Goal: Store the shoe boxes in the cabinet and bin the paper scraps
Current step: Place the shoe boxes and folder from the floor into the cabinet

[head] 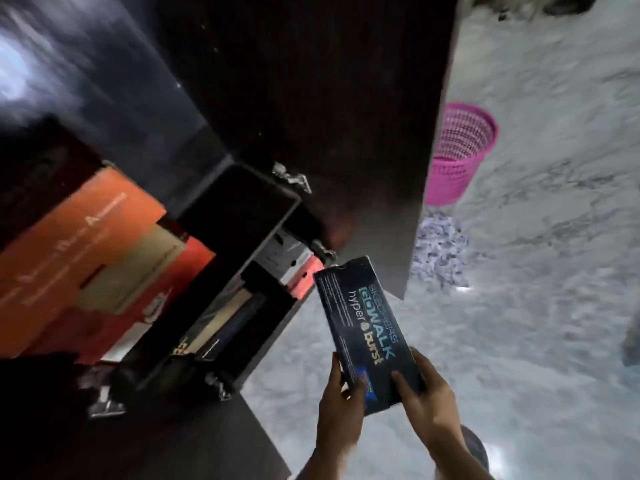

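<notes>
By the cabinet, hands grip box.

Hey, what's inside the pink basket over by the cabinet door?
The pink basket shows only its own mesh wall through the rim; no scraps are visible inside. The open cabinet door hides its left part. The paper scraps lie heaped on the floor before it.

Shoe box near centre; cabinet left holding boxes; waste basket far right, paper scraps nearer.
</notes>
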`<action>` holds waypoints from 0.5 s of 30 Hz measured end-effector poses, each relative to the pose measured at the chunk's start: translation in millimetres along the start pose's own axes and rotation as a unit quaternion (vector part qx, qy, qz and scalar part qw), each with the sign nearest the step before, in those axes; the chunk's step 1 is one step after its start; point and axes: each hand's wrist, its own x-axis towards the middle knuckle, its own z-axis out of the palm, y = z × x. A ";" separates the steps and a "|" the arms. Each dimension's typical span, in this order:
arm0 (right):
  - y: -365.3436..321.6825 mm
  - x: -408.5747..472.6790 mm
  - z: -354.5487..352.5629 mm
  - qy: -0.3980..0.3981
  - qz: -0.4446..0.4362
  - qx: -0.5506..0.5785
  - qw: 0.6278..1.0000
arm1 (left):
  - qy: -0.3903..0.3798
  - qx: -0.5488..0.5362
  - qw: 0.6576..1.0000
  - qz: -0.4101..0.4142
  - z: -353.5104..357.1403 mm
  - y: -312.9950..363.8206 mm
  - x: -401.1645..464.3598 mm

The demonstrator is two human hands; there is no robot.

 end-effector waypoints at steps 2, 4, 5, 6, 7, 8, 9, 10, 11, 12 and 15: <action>-41.7 3.2 36.7 -0.013 -0.035 0.011 0.999 | 0.042 -0.017 0.999 0.019 -45.2 8.3 3.8; -83.6 11.9 65.4 -0.025 -0.066 0.011 0.997 | 0.068 -0.039 0.996 0.039 -80.4 23.6 11.6; -104.3 18.7 76.3 -0.034 -0.079 0.006 0.996 | 0.076 -0.053 0.995 0.041 -94.8 32.6 19.2; -124.5 26.9 85.2 -0.043 -0.091 0.004 0.995 | 0.083 -0.071 0.993 0.049 -106.6 43.1 28.6; -143.2 36.6 92.8 -0.051 -0.104 -0.001 0.993 | 0.092 -0.084 0.991 0.056 -116.3 54.4 39.9; -161.2 46.5 100.1 -0.054 -0.118 -0.009 0.991 | 0.104 -0.095 0.987 0.070 -125.0 66.3 51.8; -178.0 56.2 107.9 -0.051 -0.132 -0.016 0.990 | 0.116 -0.106 0.984 0.086 -133.0 79.5 62.9; -193.9 65.3 116.1 -0.044 -0.144 -0.023 0.988 | 0.130 -0.110 0.980 0.100 -141.3 90.8 76.6; -207.1 75.2 124.9 -0.034 -0.154 -0.027 0.987 | 0.136 -0.108 0.979 0.110 -148.9 102.2 87.9; -217.8 85.7 134.4 -0.029 -0.159 -0.027 0.986 | 0.135 -0.102 0.978 0.118 -155.4 111.2 100.5; -238.4 121.5 162.1 -0.035 -0.144 -0.002 0.989 | 0.124 -0.126 0.977 0.117 -172.9 132.6 134.2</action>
